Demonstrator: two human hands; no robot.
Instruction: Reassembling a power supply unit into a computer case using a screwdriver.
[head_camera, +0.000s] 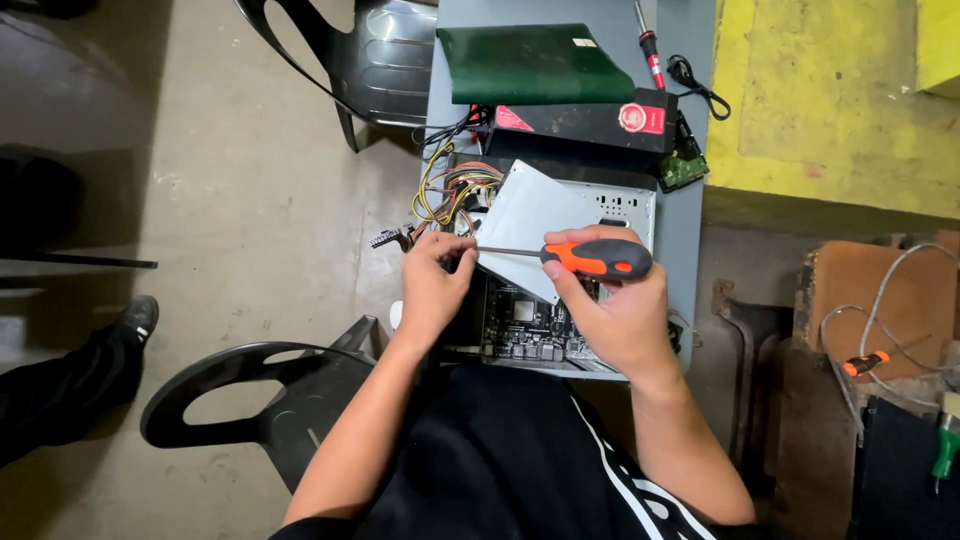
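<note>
Orange-and-black-handled screwdriver (575, 257), shaft level

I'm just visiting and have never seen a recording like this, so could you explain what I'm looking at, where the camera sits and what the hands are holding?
There is no machine here: a seated person works with bare hands, filmed by a camera on their head looking down. The right hand holds a screwdriver with an orange and black handle. The left hand pinches near its metal tip. Below them, on a narrow grey table, lies an opened computer case with a circuit board, coloured wires and a tilted silver metal plate. Farther back sit a green cover, a black box and a soldering iron. A black plastic chair stands on the left.
</note>
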